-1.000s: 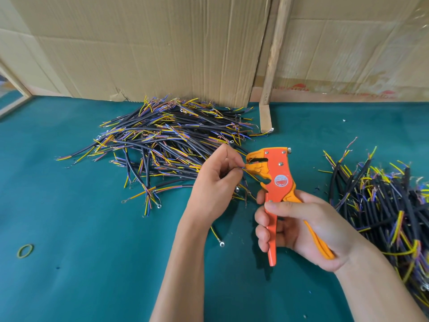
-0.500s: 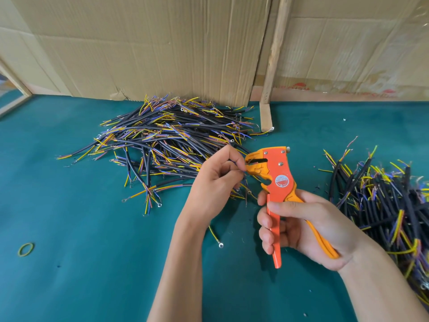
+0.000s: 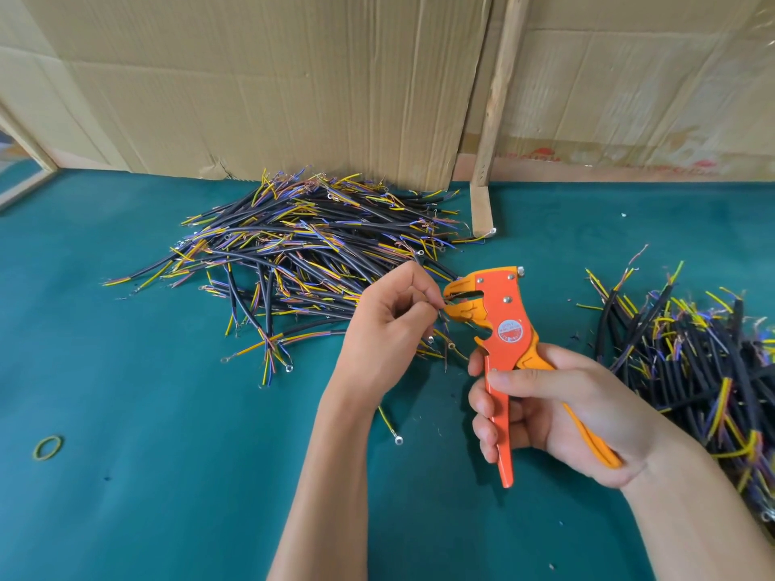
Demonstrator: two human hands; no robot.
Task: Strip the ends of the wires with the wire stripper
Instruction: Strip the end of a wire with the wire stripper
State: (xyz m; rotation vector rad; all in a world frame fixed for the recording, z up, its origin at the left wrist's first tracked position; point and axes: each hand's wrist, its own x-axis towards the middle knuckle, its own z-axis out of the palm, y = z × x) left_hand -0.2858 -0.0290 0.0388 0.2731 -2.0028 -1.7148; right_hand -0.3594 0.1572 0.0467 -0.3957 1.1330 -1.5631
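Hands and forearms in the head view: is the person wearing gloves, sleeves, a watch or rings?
Nothing is worn where the view shows them. The left hand and right hand are bare, without gloves. Both forearms are uncovered up to the picture's lower edge, with no sleeve cuff in sight. No watch, bracelet or ring shows on either wrist or on the fingers that are visible.

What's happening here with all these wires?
A person is stripping wire ends by hand. The right hand grips an orange wire stripper, and the left hand pinches a thin wire, feeding its tip into the tool's mouth. One pile of black cables lies behind the left hand on the green table, and another pile lies to the right. A rubber band sits off to the left.
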